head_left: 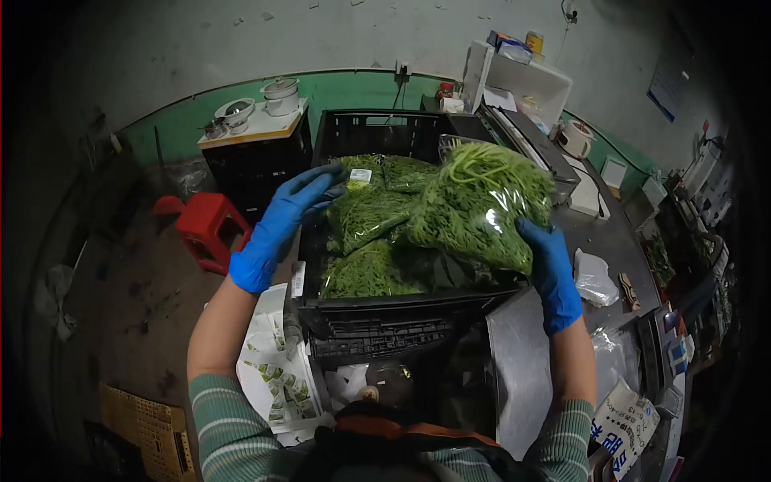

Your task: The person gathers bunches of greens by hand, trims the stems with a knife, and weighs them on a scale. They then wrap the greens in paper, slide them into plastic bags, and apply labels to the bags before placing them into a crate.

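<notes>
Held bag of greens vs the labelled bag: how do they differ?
Pose: the held bag is up against the right hand; the labelled bag lies in the black crate.
Look: the held bag shows bunched pale stems at its top; the labelled bag shows a white label.
Shared: green contents in clear plastic.

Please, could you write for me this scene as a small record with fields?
left hand: blue-gloved, open, fingers near the bagged greens
right hand: blue-gloved, holding a clear bag of leafy greens at its side
container: black crate
crate contents: more bagged greens, one with a white label
left of crate: red stool on floor
right of crate: white plastic-wrapped packet
</notes>
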The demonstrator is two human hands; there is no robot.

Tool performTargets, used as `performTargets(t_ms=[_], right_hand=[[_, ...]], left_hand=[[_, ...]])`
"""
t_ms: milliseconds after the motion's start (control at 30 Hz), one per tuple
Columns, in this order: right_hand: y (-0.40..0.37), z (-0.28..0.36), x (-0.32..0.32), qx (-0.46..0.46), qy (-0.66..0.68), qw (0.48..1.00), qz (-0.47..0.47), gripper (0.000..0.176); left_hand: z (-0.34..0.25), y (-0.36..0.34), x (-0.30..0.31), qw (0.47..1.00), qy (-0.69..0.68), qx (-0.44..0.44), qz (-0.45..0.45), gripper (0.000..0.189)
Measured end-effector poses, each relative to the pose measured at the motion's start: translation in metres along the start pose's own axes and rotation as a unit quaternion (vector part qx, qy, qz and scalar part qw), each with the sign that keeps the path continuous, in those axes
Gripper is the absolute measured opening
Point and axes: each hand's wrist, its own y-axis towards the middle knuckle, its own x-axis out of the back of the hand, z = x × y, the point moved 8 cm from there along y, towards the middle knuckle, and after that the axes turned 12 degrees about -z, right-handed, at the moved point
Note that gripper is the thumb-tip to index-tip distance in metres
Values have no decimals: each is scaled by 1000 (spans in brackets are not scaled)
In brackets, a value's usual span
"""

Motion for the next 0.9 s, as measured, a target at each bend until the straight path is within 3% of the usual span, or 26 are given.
performTargets(t_ms=[33, 67, 133, 167, 200, 233, 267, 333, 400, 467, 533, 633, 700, 800, 833, 867, 900], right_hand=[[26, 2, -28, 41, -7, 999, 16, 41], [50, 2, -56, 81, -14, 996, 32, 42], [87, -16, -100, 86, -160, 983, 27, 49], [125, -35, -107, 212, -316, 925, 15, 52], [128, -37, -129, 332, -455, 826, 4, 56], [127, -48, -133, 369, -529, 764, -5, 56], [127, -58, -134, 368, -530, 764, 5, 56], [108, -74, -151, 313, -461, 818, 145, 52], [89, -75, -158, 274, -475, 811, 203, 45], [74, -72, -165, 311, -459, 795, 245, 40], [72, -80, -165, 271, -440, 809, 281, 35], [58, -83, -176, 250, -416, 801, 351, 32], [51, -81, -179, 230, -408, 803, 369, 31], [35, -68, -192, 278, -358, 784, 425, 30], [28, -69, -194, 219, -314, 801, 461, 29], [19, -70, -197, 157, -269, 813, 492, 29], [11, -63, -203, 155, -264, 817, 489, 29]], left_hand=[[0, -2, 36, 996, 58, -27, -64, 50], [16, -3, 63, 996, 56, -22, -72, 50], [65, -8, 108, 969, 225, -6, -97, 52], [83, -19, 110, 965, 250, 55, -62, 56], [99, -30, 110, 955, 274, 114, -25, 60], [108, -37, 102, 955, 275, 108, 16, 62], [110, -38, 106, 955, 273, 114, 8, 62], [124, -56, 107, 921, 303, 240, 39, 63], [107, -56, 111, 911, 348, 222, 4, 62], [112, -62, 119, 924, 320, 208, -20, 56], [92, -71, 102, 921, 306, 240, 27, 50], [86, -79, 112, 940, 240, 217, -105, 42], [76, -80, 102, 948, 233, 196, -97, 36], [33, -86, 85, 880, 415, 166, -164, 34], [26, -89, 75, 877, 420, 163, -163, 34], [12, -94, 76, 888, 374, 131, -234, 35], [0, -99, 81, 891, 325, 98, -300, 36]])
